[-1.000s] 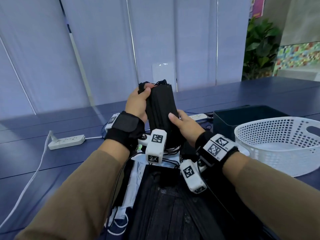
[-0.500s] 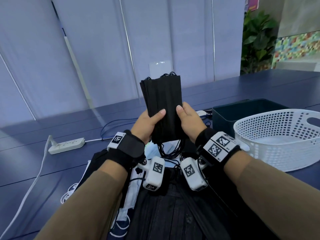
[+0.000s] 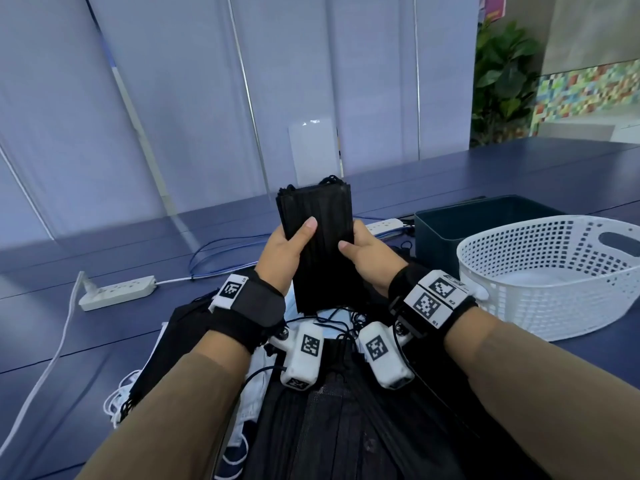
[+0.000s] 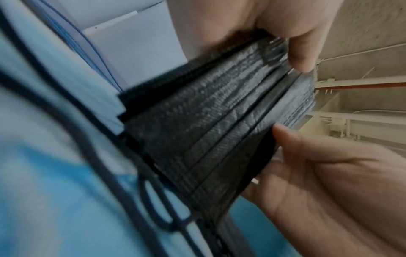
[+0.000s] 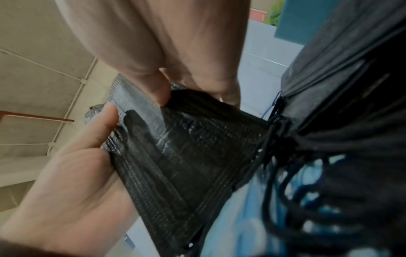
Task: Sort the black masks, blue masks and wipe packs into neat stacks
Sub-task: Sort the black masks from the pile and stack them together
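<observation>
A thick stack of black masks (image 3: pixel 317 244) stands on end between both hands, its lower end down at the mask pile near my wrists. My left hand (image 3: pixel 282 251) grips its left edge, thumb across the front. My right hand (image 3: pixel 369 254) grips the right edge the same way. The left wrist view shows the stack (image 4: pixel 208 130) pinched by my left hand (image 4: pixel 318 182), with blue masks (image 4: pixel 54 173) under it. In the right wrist view my right hand (image 5: pixel 87 165) holds the stack (image 5: pixel 186 147). Loose black masks (image 3: pixel 329 427) and blue masks (image 3: pixel 256 393) lie below. No wipe packs show.
A white perforated basket (image 3: pixel 540 282) stands at the right, with a dark teal bin (image 3: pixel 450 233) behind it. A white power strip (image 3: pixel 117 292) and its cable lie at the left on the blue table (image 3: pixel 104 341). A second strip (image 3: pixel 384 225) sits behind the hands.
The black stack has come down from chest height to the pile. The left hand left the stack's top end; both hands now grip its sides at mid-height.
</observation>
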`<state>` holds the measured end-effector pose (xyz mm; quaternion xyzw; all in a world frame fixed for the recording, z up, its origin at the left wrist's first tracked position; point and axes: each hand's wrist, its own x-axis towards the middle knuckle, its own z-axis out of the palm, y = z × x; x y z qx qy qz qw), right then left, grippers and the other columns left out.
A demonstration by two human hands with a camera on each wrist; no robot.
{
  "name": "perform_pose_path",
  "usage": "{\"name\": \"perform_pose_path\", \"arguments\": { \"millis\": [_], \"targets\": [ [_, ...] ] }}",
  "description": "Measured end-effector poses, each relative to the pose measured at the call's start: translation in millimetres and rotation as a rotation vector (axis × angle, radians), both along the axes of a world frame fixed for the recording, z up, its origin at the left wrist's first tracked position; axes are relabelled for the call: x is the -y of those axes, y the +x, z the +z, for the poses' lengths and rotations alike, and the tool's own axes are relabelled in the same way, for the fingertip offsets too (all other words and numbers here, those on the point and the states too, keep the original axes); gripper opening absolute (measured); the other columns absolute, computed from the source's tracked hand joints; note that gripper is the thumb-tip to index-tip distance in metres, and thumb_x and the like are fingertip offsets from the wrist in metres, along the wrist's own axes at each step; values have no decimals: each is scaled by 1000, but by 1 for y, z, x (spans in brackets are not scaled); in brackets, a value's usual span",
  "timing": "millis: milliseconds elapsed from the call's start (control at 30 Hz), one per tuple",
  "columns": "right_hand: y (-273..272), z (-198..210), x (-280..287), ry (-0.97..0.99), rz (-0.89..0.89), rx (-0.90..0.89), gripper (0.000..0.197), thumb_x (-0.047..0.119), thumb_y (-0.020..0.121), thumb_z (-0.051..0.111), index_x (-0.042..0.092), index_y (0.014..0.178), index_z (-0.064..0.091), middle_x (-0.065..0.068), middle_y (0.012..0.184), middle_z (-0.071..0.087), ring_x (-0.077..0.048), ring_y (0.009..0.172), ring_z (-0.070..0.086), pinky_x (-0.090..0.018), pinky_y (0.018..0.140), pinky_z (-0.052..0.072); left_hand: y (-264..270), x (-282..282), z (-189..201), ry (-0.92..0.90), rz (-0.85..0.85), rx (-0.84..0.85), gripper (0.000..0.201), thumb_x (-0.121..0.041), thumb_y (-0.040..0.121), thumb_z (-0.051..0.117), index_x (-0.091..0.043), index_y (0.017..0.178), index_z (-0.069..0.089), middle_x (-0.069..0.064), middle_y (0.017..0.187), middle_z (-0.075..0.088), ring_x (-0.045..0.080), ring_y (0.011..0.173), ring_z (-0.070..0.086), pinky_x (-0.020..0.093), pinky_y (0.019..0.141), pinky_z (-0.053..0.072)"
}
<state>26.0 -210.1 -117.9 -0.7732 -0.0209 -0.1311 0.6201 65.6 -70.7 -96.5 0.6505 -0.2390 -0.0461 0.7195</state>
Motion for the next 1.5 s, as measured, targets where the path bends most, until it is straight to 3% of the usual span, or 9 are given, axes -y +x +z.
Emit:
{"name": "perform_pose_path", "arguments": {
  "millis": [300,467,567,633,800,933,1100,1367,1500],
  "targets": [
    [4,48,7,-288,-84,-27,30,12,98,40,11,128,45,-10,126,56,-26,117,52,-39,104,39,21,-1,48,-34,12,55,11,-11,95,52,-13,98,63,-2,83,71,9,76,68,23,69,55],
    [-3,89,22,-690,-69,-115,34,12,99,41,11,133,45,-8,134,52,-23,122,48,-26,97,34,55,-26,78,201,295,133,18,-7,87,59,-7,102,49,9,82,61,13,57,54,24,49,44],
    [-10,106,23,-809,-75,-157,35,11,99,40,11,133,45,-7,134,52,-22,122,48,-22,87,32,70,-49,80,540,401,221,18,-18,90,58,-7,104,52,13,99,60,19,72,56,31,64,47],
    [-12,112,19,-918,-58,-205,30,13,98,41,9,128,49,-8,131,54,-23,119,49,-23,83,31,61,-53,82,528,463,433,26,-17,91,56,-8,115,52,5,109,56,18,94,54,31,85,45],
    [-22,118,4,-944,46,-206,26,17,97,45,8,120,54,-10,121,59,-25,113,54,-30,96,38,30,-29,75,626,2,623,61,-40,82,53,-19,137,40,-6,133,47,9,127,43,29,110,31],
    [-41,113,4,-817,98,-106,18,13,96,48,20,110,57,2,107,62,-16,99,56,-26,89,39,22,-24,65,383,-141,340,61,-47,66,68,-28,122,52,0,122,61,14,114,57,34,105,40],
    [-54,95,18,-831,-20,6,23,10,94,49,15,115,58,3,107,57,-10,98,49,-19,81,32,5,-16,49,228,-309,177,39,-21,72,69,-13,110,61,5,101,70,18,92,66,27,85,53],
    [-44,89,38,-884,-107,-35,27,14,93,52,10,119,57,-7,119,59,-22,112,53,-24,87,36,11,3,49,309,-247,66,24,-8,77,66,-7,101,65,3,88,74,15,77,69,26,78,56],
    [-45,101,66,-652,-372,-24,48,23,90,59,14,135,42,-12,127,51,-26,114,52,-27,92,39,28,12,70,333,-58,142,11,-3,84,64,-11,90,66,-2,77,73,14,71,67,32,83,54]
  ]
}}
